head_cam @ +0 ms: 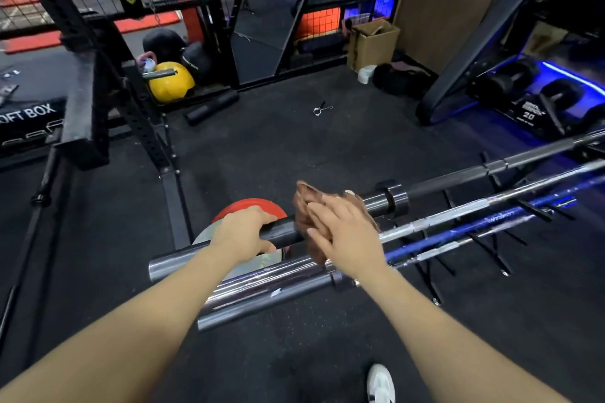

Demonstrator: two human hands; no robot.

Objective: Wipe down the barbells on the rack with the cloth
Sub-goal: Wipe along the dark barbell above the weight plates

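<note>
The long dark steel barbell [376, 199] you are wiping lies highest on the low black rack [491, 249], its sleeve end toward you, with a chrome barbell [262, 281], a grey one [278, 299] and a blue-shafted one [474, 224] lying close beside it.

Your right hand [347, 232] presses the crumpled brown cloth [304, 209] onto the sleeve just short of the collar, fingers spread and fairly straight over the fabric; whether the thumb wraps underneath is hidden. Your left hand [245, 232] curls over the same sleeve nearer its end, steadying it.

The sleeve probably spins on its shaft, so a hard push could turn it under your left palm and the cloth would slide without cleaning.

A loose corner of cloth hangs down toward the chrome barbell; it could catch between the bars and pull free.

If you lean on the sleeve end, the bar may roll against its neighbours and pinch your left fingers.

The red weight plate [252, 206] and pale plate [204, 235] sit on the black rubber floor [262, 141] directly below, and your white shoe [379, 383] stands near the bar ends, so anything rolling off would land close.
</note>
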